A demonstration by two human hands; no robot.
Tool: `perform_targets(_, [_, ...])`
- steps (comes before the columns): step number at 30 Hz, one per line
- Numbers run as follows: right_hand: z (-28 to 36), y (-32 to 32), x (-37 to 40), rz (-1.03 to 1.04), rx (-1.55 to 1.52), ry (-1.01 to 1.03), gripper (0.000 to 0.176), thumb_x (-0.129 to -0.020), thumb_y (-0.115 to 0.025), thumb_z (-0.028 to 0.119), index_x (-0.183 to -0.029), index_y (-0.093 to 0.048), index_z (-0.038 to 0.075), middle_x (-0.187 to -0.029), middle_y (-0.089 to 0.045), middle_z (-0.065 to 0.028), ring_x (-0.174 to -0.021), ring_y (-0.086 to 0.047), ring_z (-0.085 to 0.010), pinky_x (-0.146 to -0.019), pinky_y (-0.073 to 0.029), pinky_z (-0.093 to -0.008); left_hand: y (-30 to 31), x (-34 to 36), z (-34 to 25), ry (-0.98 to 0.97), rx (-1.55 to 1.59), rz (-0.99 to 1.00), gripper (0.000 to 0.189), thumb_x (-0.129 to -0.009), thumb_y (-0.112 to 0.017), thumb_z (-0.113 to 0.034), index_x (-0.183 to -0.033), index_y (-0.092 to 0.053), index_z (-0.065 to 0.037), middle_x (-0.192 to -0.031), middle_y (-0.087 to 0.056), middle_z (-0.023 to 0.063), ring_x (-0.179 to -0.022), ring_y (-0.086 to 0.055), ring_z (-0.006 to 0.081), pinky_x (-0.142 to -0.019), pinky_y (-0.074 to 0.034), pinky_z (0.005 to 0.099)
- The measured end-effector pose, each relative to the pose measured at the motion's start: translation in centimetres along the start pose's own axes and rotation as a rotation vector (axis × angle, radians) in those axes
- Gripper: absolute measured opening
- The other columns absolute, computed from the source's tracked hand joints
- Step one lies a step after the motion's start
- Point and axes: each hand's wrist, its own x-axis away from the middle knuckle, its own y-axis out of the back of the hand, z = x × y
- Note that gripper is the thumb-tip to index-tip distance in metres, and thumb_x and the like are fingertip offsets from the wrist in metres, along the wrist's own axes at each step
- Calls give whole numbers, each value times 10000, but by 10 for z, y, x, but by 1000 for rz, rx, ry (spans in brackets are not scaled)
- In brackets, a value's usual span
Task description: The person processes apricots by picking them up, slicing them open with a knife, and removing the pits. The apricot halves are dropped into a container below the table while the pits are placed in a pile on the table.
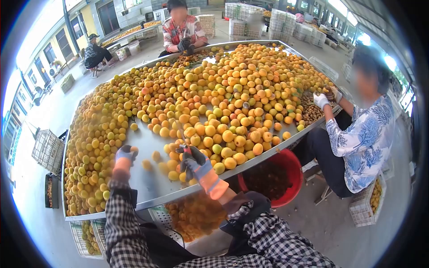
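A metal-rimmed table (152, 145) carries a broad heap of apricots (214, 89), yellow to orange. My left hand (125, 158), in a grey and orange glove, is curled over the bare metal beside the left part of the heap. My right hand (201, 172), gloved alike, has bent fingers close to the apricots at the front edge, with a small dark tip showing at the fingers. What either hand holds I cannot make out. Between my hands lie a few apricots (156, 156), some smeared by motion.
Below the table edge are a red tub (290, 178) with dark contents and a container of orange pieces (196, 219). A person (357, 134) sits at the right, another (183, 31) across the table. White crates (49, 149) stand around.
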Motion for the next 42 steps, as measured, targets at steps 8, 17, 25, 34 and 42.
perform_targets(8, [-26, 8, -2, 87, 146, 1, 181, -940, -559, 169, -1100, -585, 90, -783, -594, 12, -632, -521, -48, -509, -415, -200, -12, 140, -21, -584, 1275, 233, 493, -853, -566, -38, -1333, -457, -13, -1192, -572, 85, -1018, -593, 153, -809, -514, 265])
perform_targets(17, [3, -10, 30, 65, 742, 256, 169, -927, -571, 114, -1055, -545, 7, -887, -641, -68, -814, -592, -108, -736, -485, -263, -35, 149, -22, -508, 1512, 391, 532, -762, -683, -52, -1259, -495, -20, -1057, -615, 50, -910, -612, 142, -750, -502, 241])
perform_targets(25, [-4, -14, 38, 221, 837, 260, 372, -825, -518, -61, -1181, -555, 39, -1074, -621, -98, -970, -594, -178, -866, -452, -282, -44, 140, -6, -490, 1444, 424, 531, -725, -772, -24, -1203, -543, -54, -1054, -607, 32, -1003, -578, 125, -834, -502, 274])
perform_targets(34, [-23, -14, 47, 217, 897, 453, 333, -840, -589, -16, -1169, -558, 24, -951, -643, -133, -848, -642, -253, -736, -500, -331, -19, 163, -18, -456, 1509, 367, 528, -783, -738, -110, -1254, -500, -77, -971, -586, -13, -861, -533, 53, -719, -450, 204])
perform_targets(42, [-22, -19, 53, 230, 1099, 409, 303, -830, -632, 45, -1122, -569, -5, -899, -635, -176, -841, -616, -350, -693, -492, -390, -21, 157, -8, -542, 1402, 410, 484, -821, -676, -162, -1253, -504, -30, -977, -566, -19, -788, -479, 40, -689, -416, 192])
